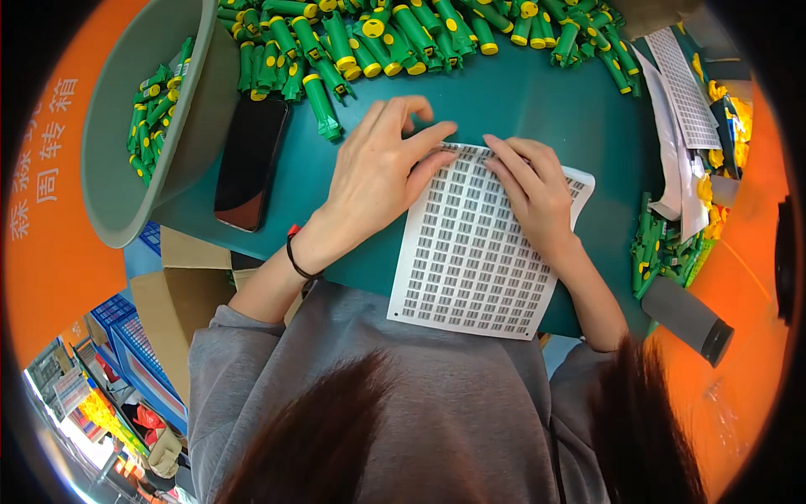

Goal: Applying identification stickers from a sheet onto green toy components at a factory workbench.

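Observation:
A white sheet of labels [470, 252] with rows of small grey printed labels lies over the near table edge, its lower end in front of my body. My left hand [382, 155] is at its top left corner. Its thumb and forefinger are stretched out with the tips apart, and I see nothing held between them. My right hand [533, 193] lies across the upper right of the sheet and grips it near the top edge, its outer fingers curled. Beyond my left hand, one green tube with a yellow end [321, 107] lies apart from the pile.
Many green tubes with yellow ends [411, 34] are heaped along the far side of the green table [504, 88]. A grey-green tub [189, 118] with more tubes stands left, beside a black phone [252, 164]. At right are further label sheets [684, 88] and a grey cylinder [684, 319].

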The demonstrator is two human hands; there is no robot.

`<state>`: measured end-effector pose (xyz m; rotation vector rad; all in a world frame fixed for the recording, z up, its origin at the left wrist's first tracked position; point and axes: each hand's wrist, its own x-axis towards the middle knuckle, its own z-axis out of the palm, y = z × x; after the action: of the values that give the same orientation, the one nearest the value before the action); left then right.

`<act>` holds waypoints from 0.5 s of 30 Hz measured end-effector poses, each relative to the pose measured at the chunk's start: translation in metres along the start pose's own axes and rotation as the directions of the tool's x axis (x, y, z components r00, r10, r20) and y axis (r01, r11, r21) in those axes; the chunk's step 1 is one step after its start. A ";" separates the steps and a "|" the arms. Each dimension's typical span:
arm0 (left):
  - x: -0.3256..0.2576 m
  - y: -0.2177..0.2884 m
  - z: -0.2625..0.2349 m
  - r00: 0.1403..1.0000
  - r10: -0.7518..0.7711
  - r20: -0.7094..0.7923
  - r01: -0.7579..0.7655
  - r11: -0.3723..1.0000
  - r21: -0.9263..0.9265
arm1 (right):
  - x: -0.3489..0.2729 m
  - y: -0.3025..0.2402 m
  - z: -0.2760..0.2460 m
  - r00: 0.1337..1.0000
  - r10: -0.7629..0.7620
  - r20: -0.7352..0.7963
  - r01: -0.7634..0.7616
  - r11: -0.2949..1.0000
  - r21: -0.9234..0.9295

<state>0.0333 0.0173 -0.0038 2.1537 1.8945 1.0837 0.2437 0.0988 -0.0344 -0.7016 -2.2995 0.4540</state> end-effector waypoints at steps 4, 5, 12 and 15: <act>0.000 -0.020 0.016 0.998 0.021 -0.059 -0.031 0.985 -0.169 | 0.024 0.007 -0.006 0.989 0.100 0.109 -0.107 0.993 0.059; 0.003 -0.021 0.014 0.997 -0.074 0.034 0.080 0.963 -0.259 | 0.028 0.009 -0.009 0.900 0.340 0.275 -0.408 0.878 0.250; 0.004 -0.016 0.007 0.946 -0.261 0.193 0.308 0.910 -0.277 | 0.013 0.005 -0.009 0.972 0.150 0.183 -0.141 0.988 -0.060; 0.006 -0.010 0.009 0.979 -0.185 0.083 0.200 0.953 -0.228 | 0.001 0.007 -0.004 0.987 0.065 0.150 -0.026 0.968 -0.250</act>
<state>0.0292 0.0287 -0.0127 1.8133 1.8022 1.1261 0.2481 0.1058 -0.0342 -0.8688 -2.5209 0.2517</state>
